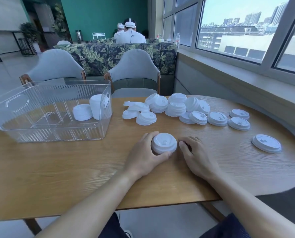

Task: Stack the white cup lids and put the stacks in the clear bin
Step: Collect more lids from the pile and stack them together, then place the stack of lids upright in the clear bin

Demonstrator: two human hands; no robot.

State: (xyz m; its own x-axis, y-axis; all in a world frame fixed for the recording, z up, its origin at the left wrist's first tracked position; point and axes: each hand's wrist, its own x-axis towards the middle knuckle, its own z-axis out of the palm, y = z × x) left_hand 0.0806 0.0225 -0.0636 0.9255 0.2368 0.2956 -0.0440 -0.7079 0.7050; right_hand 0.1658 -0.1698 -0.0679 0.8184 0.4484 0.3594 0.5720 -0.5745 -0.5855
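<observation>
Now lid stack (164, 143) within left hand's (146, 156) curled fingers.

Wooden table (57, 177) — clear bin (23, 127), white lids (217, 118), lid stack (164, 143)

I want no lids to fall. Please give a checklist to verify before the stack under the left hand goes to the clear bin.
1. Left hand grips the stack of lids: ok.
2. Right hand is off the stack: ok.
3. Stack sits straight: ok.
4. Clear bin has free floor beside its two stacks: ok.
5. Bin's tall wall faces the hand, lift needed: not ok.
6. Lid count in the stack: cannot tell.
</observation>
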